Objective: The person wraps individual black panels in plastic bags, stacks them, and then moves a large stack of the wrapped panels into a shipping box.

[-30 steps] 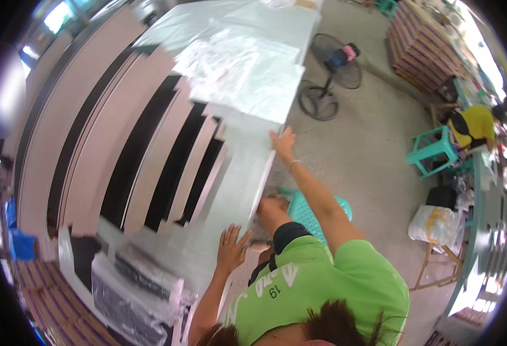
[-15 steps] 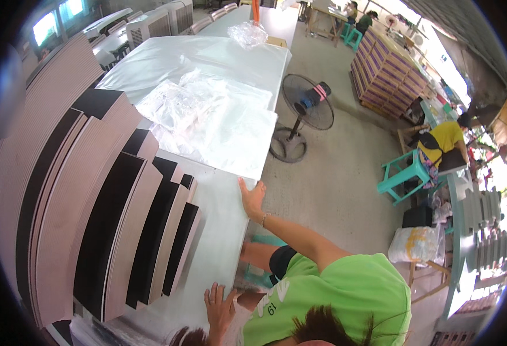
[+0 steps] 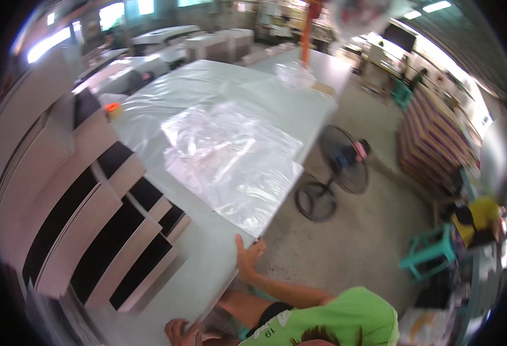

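My right hand rests at the right edge of the pale worktable, just below the clear plastic sheets. Its thumb is apart from its fingers, with no object between them. Near the table's lower edge, my left hand lies with loosely bent fingers and holds nothing that I can see. Crumpled clear plastic sheets spread over the middle of the table. To the left rise stepped stacks of flat boards, black on top with pale, pinkish layered sides.
A pedestal fan stands on the floor right of the table. Beyond it are a striped stack and a teal stool beside a person in yellow. An orange-and-yellow object sits behind the boards.
The view has swung, so the table, boards and fan appear lower, and more of the far room shows. My right hand stays at the table edge. My left hand appears lower and further left.
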`<state>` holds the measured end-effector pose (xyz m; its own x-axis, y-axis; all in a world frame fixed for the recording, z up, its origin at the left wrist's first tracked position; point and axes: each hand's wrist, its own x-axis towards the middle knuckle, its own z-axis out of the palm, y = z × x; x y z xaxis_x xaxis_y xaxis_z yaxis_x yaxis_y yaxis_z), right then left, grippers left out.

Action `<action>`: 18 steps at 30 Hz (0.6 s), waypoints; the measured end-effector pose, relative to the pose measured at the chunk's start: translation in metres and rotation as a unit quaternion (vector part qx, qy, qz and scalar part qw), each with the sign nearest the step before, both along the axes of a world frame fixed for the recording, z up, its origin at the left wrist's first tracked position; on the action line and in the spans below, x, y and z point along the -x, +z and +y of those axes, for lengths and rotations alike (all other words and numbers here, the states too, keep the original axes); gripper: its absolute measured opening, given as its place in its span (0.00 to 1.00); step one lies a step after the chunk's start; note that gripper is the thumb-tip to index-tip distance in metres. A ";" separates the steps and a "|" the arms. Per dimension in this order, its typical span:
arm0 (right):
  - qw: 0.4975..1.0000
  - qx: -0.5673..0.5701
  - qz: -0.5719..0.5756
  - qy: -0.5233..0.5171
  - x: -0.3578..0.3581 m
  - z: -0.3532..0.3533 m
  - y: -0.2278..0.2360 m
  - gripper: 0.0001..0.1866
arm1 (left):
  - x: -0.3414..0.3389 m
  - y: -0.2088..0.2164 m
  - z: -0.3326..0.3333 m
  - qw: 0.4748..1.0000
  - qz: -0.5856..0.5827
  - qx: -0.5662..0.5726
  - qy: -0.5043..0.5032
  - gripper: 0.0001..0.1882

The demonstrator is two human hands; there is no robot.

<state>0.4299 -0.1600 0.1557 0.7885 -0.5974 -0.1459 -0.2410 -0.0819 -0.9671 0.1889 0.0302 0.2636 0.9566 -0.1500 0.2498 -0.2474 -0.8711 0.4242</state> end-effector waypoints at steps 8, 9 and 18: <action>0.981 -0.112 -0.038 0.155 0.008 -0.041 0.012 0.43 | -0.092 0.137 -0.132 0.939 -0.058 0.339 0.013 0.34; 0.974 -0.129 -0.018 0.185 0.011 -0.039 0.011 0.43 | -0.091 0.155 -0.148 0.906 -0.112 0.408 -0.008 0.34; 0.971 -0.117 -0.066 0.199 -0.004 -0.056 -0.006 0.41 | -0.105 0.278 -0.228 0.553 0.009 0.670 -0.494 0.37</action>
<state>0.4338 -0.2162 0.1499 0.9714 -0.2039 -0.1218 -0.1070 0.0823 -0.9909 0.2939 -0.1977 0.5415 0.5769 -0.2939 0.7621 -0.3068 0.7867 0.5356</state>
